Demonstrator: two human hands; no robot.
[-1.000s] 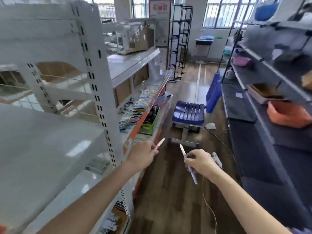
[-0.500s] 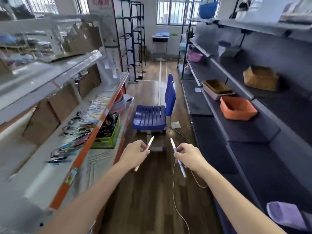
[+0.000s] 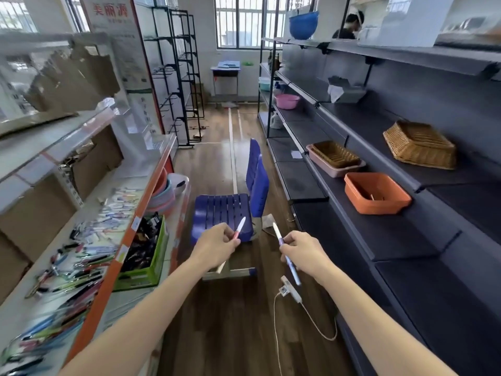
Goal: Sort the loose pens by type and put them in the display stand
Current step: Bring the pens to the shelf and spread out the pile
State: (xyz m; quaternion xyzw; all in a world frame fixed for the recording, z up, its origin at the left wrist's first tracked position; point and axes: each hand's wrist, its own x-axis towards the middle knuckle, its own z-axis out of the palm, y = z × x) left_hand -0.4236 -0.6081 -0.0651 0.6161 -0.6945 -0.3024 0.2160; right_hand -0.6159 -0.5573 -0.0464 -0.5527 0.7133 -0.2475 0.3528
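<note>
while each hand pinches one pen, left hand [image 3: 217, 244] pink-banded, right hand [image 3: 305, 248] purple-banded, dark pens fill the green box [image 3: 151, 263].

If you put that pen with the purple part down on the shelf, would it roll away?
Probably a little. The pen in the right hand looks round and thin, so it could roll. It seems light and stiff, since a few fingers hold it and it stays straight. The pens lying on the shelf suggest it would soon stop.
</note>
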